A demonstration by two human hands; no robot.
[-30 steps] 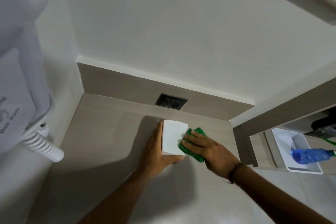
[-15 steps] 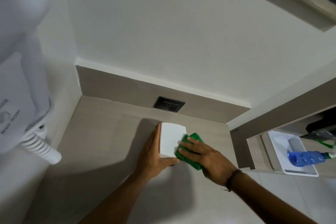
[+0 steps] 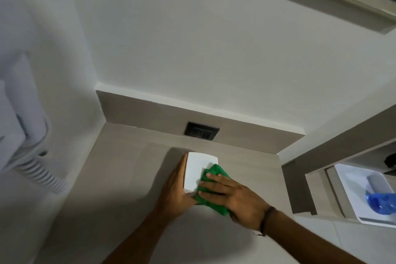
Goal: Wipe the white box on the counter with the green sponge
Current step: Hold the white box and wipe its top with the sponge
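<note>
A white box (image 3: 198, 168) stands on the beige counter (image 3: 128, 178) near the back wall. My left hand (image 3: 174, 191) grips its left side and near corner, thumb under the front edge. My right hand (image 3: 232, 195) lies flat on the green sponge (image 3: 216, 172), pressing it against the box's right half. The sponge covers the box's right edge and hangs down past its near side.
A black wall socket (image 3: 201, 131) sits in the backsplash just behind the box. A white wall hair dryer with a coiled cord (image 3: 42, 169) hangs at the left. A white tray (image 3: 351, 180) holding a blue bottle (image 3: 380, 200) rests on a lower shelf at the right.
My right hand has slid the sponge leftward, further onto the top of the box. My left hand keeps its grip on the box. The camera has tilted slightly.
</note>
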